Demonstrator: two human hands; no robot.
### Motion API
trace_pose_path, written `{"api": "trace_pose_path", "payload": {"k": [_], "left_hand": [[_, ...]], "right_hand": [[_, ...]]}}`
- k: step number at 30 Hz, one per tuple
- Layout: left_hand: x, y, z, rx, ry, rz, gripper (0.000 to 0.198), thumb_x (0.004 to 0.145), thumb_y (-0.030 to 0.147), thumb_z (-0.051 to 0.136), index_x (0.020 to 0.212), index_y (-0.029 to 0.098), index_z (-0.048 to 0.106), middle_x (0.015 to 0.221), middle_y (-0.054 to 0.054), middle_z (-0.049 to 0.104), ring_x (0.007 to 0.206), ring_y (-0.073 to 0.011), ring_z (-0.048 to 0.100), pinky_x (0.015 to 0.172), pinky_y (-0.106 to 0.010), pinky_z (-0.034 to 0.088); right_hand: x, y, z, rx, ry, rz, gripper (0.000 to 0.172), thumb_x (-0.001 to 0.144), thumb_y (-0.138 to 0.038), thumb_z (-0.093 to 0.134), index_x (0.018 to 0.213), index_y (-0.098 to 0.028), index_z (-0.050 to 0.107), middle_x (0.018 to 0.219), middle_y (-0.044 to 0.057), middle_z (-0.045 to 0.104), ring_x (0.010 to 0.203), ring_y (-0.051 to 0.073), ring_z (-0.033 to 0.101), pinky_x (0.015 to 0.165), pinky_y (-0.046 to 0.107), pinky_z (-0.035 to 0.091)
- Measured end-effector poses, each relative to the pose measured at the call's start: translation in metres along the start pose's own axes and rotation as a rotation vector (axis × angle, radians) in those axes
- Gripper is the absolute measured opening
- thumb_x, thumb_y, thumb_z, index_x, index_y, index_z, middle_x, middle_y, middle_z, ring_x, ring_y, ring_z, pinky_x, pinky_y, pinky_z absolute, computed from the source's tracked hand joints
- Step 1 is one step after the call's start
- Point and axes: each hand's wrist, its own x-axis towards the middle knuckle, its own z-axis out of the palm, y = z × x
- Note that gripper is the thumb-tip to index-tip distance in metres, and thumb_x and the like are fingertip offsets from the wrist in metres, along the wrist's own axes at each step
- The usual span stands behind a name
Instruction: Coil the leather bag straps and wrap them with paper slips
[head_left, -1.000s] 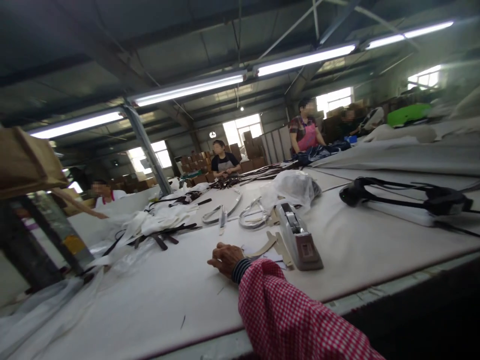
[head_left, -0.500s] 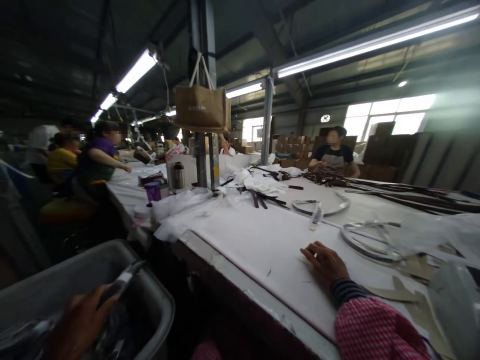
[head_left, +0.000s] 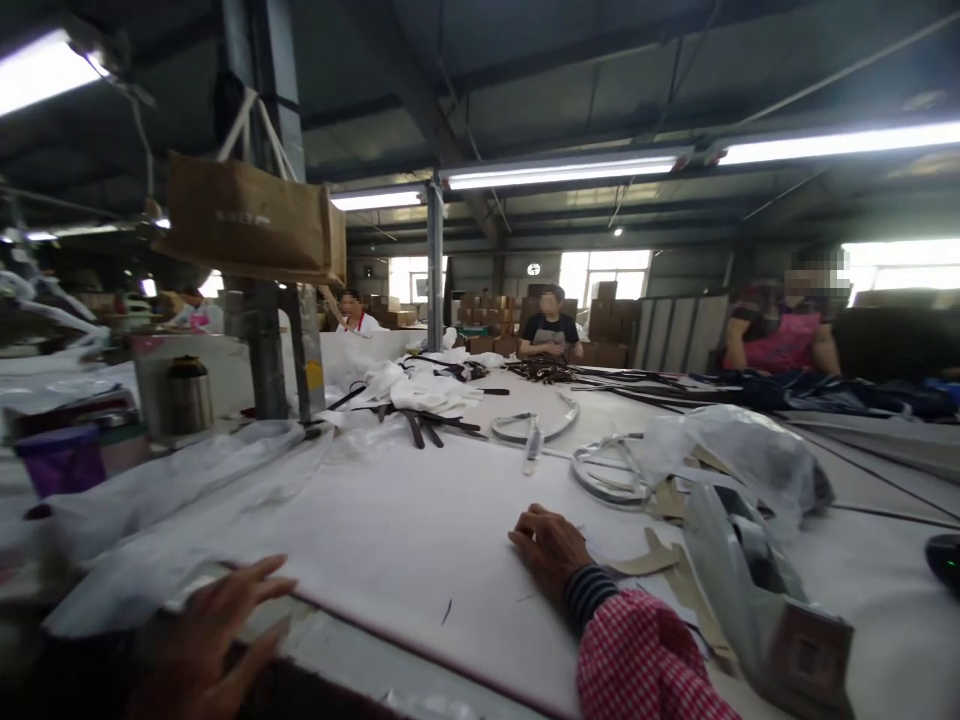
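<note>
My right hand point(head_left: 551, 545), in a red checked sleeve, rests on the white table point(head_left: 390, 540) with its fingers curled under; nothing shows in them. My left hand point(head_left: 214, 640) lies at the table's near edge at lower left, fingers spread and holding nothing, touching crumpled clear plastic point(head_left: 142, 570). A grey tape dispenser point(head_left: 765, 590) stands just right of my right hand, with beige cut-out pieces point(head_left: 660, 555) between them. Two grey strap loops point(head_left: 607, 470) lie further in.
A steel post point(head_left: 259, 330) with a brown bag point(head_left: 251, 220) hung on it rises at left, beside a metal flask point(head_left: 187, 395) and purple cup point(head_left: 60, 460). Dark straps point(head_left: 427, 425), white cloth and a plastic bag point(head_left: 735, 460) lie mid-table. Other people sit along the far side.
The view swung back to the right. My left hand came up out of the grey bin below and now lies open at the table edge. My right hand has stayed put.
</note>
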Motion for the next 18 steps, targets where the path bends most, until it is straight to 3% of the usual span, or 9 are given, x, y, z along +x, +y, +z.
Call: {"api": "trace_pose_path", "payload": {"k": [1,5,8,10,13,18], "left_hand": [[0.01,0.014,0.012,-0.079,-0.021,0.045,0.024,0.093,0.045,0.053,0.105,0.029,0.065,0.121,-0.006,0.065,0.113,-0.0301,0.058,0.095,-0.047,0.052],[0.072,0.088,0.078,-0.317,-0.335,0.171,0.015,0.091,0.019,0.055,0.102,0.026,0.062,0.126,-0.005,0.062,0.12,-0.0235,0.052,0.103,-0.038,0.047],[0.114,0.128,0.127,-0.325,-0.543,0.315,0.016,0.088,0.019,0.061,0.103,0.025,0.06,0.121,-0.003,0.063,0.115,-0.0215,0.052,0.098,-0.036,0.047],[0.13,0.139,0.153,-0.234,-0.656,0.387,0.02,0.088,0.028,0.064,0.107,0.024,0.059,0.119,-0.003,0.062,0.112,-0.0235,0.053,0.091,-0.037,0.049],[0.137,0.143,0.18,-0.168,-0.665,0.407,0.017,0.093,0.032,0.058,0.105,0.021,0.06,0.113,-0.006,0.062,0.107,-0.0271,0.052,0.089,-0.045,0.046],[0.13,0.141,0.197,-0.147,-0.614,0.478,0.014,0.098,0.022,0.044,0.097,0.018,0.058,0.106,-0.009,0.06,0.102,-0.027,0.051,0.087,-0.047,0.044]], "right_hand": [[0.0,0.0,-0.001,-0.001,-0.004,0.004,0.017,0.092,-0.029,0.059,0.087,-0.021,0.072,0.095,0.002,0.069,0.085,0.016,0.065,0.072,0.026,0.039],[-0.001,-0.001,-0.002,0.022,-0.019,0.029,0.013,0.089,-0.028,0.061,0.086,-0.022,0.071,0.094,0.001,0.068,0.083,0.016,0.065,0.071,0.027,0.038],[0.0,-0.001,-0.001,0.057,-0.014,0.035,0.01,0.087,-0.027,0.061,0.085,-0.022,0.069,0.092,0.0,0.067,0.082,0.017,0.064,0.071,0.027,0.038],[0.0,0.0,0.001,0.072,-0.008,0.039,0.008,0.086,-0.026,0.061,0.084,-0.022,0.068,0.091,0.0,0.066,0.082,0.017,0.064,0.071,0.027,0.038],[-0.002,0.0,0.005,0.088,-0.016,0.055,0.006,0.085,-0.024,0.062,0.083,-0.023,0.067,0.09,0.0,0.064,0.082,0.017,0.064,0.073,0.028,0.039],[0.0,0.001,0.002,0.115,-0.022,0.057,0.007,0.085,-0.025,0.062,0.085,-0.023,0.068,0.092,0.0,0.065,0.081,0.016,0.063,0.072,0.026,0.042]]}}
